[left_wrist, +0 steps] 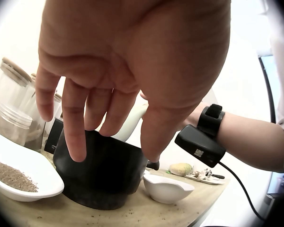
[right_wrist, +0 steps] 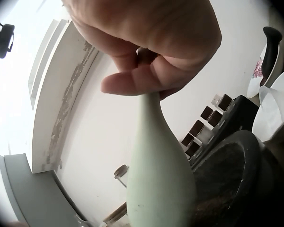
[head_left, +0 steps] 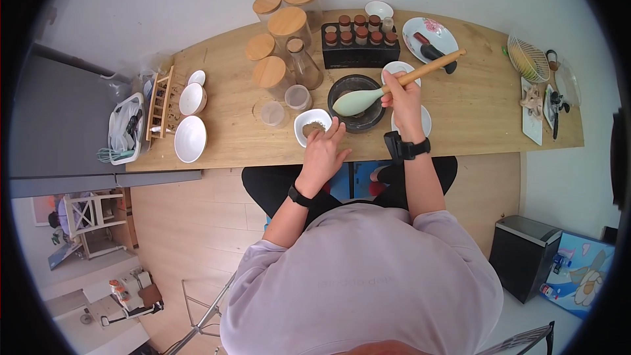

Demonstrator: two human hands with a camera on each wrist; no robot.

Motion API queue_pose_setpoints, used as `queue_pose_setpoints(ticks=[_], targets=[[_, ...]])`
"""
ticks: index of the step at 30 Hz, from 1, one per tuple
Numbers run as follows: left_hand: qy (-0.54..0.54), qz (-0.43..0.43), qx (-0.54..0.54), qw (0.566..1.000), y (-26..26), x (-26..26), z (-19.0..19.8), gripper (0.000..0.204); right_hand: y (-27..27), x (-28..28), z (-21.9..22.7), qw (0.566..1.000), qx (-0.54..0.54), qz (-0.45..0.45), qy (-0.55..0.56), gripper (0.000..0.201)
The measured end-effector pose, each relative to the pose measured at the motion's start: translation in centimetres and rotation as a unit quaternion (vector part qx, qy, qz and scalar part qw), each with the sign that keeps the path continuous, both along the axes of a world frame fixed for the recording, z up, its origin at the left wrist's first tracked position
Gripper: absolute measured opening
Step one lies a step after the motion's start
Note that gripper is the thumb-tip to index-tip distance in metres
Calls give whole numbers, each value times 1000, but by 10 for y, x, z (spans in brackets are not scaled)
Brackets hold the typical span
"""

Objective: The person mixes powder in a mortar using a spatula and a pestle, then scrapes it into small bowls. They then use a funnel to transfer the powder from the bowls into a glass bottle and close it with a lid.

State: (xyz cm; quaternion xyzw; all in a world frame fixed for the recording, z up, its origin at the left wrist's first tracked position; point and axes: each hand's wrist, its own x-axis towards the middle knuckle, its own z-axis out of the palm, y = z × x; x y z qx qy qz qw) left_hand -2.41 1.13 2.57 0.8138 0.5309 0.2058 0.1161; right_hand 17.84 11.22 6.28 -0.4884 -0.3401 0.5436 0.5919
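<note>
My right hand grips the wooden handle of a spoon with a pale green head. That head lies over the black mortar, and its wide end overlaps the mortar's opening. In the right wrist view, thumb and fingers pinch the spoon at its neck. My left hand has its fingers extended between the mortar and a small white dish of brown ground spice. Seen from the left wrist, those fingers hang in front of the mortar's wall and hold nothing.
A black rack of brown-capped spice jars stands behind the mortar. Glass canisters with wooden lids are at its left. White bowls sit farther left; a floral plate with a black-handled tool lies back right. Small white bowls flank the right hand.
</note>
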Motion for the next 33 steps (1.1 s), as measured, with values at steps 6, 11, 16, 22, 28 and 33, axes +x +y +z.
queue_pose_setpoints(ticks=[6, 11, 16, 22, 28, 33], targets=[[-5, 2, -4, 1000, -1, -1, 0, 66, -27, 26, -5, 994, -21, 103, 26, 17], [1, 3, -5, 1000, -1, -1, 1, 66, -48, -1, -1, 995, 35, 89, -12, 11], [-1, -1, 1, 1000, -1, -1, 0, 65, -36, -30, -10, 987, 115, 64, -97, 10], [-7, 7, -10, 1000, -3, -2, 0, 64, -23, -25, -13, 966, 147, 22, -213, 21], [-11, 5, -20, 1000, -1, -2, 3, 64, -14, -35, -1, 980, 137, 1, -145, 29], [-19, 6, -28, 999, -3, -3, 4, 63, 7, -28, -18, 957, 166, -27, -237, 31]])
